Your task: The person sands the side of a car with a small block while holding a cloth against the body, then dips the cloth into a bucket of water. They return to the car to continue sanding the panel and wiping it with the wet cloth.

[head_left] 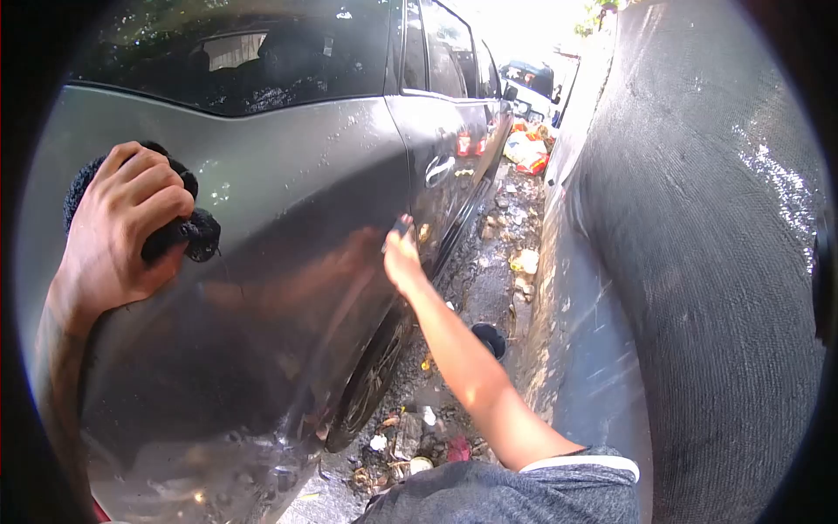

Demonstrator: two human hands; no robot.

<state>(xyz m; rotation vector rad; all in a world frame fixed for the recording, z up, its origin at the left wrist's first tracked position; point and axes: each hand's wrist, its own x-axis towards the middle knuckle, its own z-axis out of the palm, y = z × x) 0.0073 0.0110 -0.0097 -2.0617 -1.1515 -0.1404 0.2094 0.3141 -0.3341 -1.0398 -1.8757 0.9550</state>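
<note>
A wet grey car (pixel 305 201) fills the left and middle of the head view. My left hand (pixel 127 231) is closed round a bunched black fluffy cloth (pixel 204 236), held against the rear side panel below the dark side window. Part of the cloth is hidden under the fingers. Further forward, my right hand (pixel 401 262) reaches to the body near the door seam, its fingers closed on a small dark piece (pixel 402 224) whose kind I cannot make out. Under the right arm the rear wheel (pixel 367 384) shows in part.
A narrow, wet, littered strip of ground (pixel 489 288) runs between the car and a wall hung with a dark textured sheet (pixel 716 236). A dark bucket (pixel 489 339) stands there. Bright wrappers (pixel 528 150) are heaped ahead, before another vehicle (pixel 528 83).
</note>
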